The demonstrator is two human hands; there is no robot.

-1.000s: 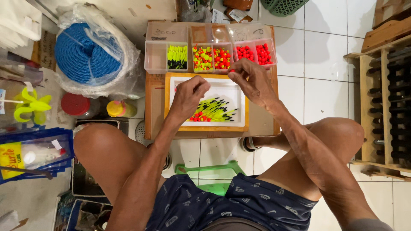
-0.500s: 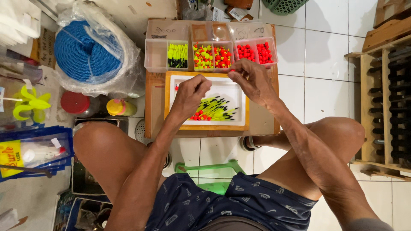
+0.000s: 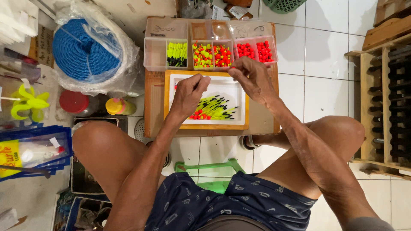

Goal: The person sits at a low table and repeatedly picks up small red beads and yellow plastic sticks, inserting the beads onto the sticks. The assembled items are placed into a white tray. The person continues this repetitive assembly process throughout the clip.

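Observation:
My left hand hovers over a white tray with an orange rim, fingertips pinched on what looks like a thin stick. My right hand is just to its right, above the tray's far edge, pinching something tiny and reddish. The two sets of fingertips are close together. A pile of yellow-and-black sticks and a few red beads lie in the tray. Behind it, a clear compartment box holds yellow-green sticks, mixed beads and red beads.
Tray and box rest on a low wooden board on a tiled floor. A blue rope coil in plastic lies to the left, beside a red lid and small bottle. A wooden rack stands on the right. A green stool is between my knees.
Both hands stay over the tray. Only the fingers shift a little, and my right hand has edged slightly toward the box.

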